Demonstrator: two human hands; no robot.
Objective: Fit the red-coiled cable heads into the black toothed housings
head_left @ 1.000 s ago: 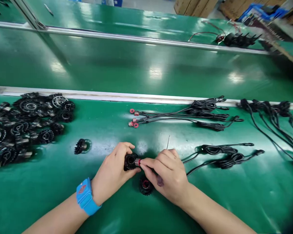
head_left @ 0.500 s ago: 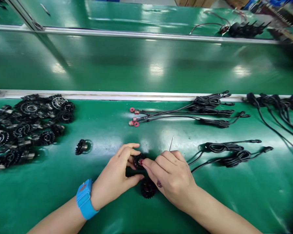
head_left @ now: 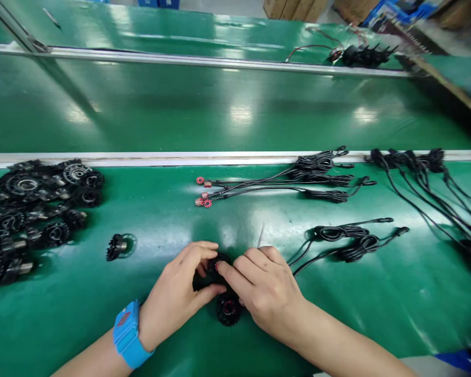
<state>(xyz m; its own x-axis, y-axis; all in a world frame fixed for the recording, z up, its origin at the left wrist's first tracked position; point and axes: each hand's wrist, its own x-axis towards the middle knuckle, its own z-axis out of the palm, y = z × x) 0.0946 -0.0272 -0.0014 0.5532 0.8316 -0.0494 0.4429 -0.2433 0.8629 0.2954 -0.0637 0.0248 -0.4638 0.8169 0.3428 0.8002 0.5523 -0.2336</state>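
Observation:
My left hand (head_left: pixel 180 283), with a blue wristband (head_left: pixel 130 335), curls its fingers and thumb around a black toothed motor housing (head_left: pixel 221 258). Inside that housing's opening shows a small red-slotted stator (head_left: pixel 217 266), which my right index finger presses. My right hand (head_left: pixel 269 285) is closed around a screwdriver (head_left: pixel 261 233); its thin metal shaft sticks out past the knuckles and its handle is mostly hidden in the palm. Just below the fingers lies a second black toothed housing (head_left: pixel 228 309) with red inside. Two black cables (head_left: pixel 312 264) run out from behind my right hand.
A heap of black toothed parts (head_left: pixel 27 225) lies at left, with one apart (head_left: pixel 116 246). Red stators (head_left: pixel 207 203) on coiled cables (head_left: pixel 322 170) lie near the white ledge (head_left: pixel 160 158). More cables (head_left: pixel 419 183) are at right.
The view has shifted a little, so things sit further left. My right index finger has moved from pinching at the stator's edge to pressing over it. My left hand keeps its hold.

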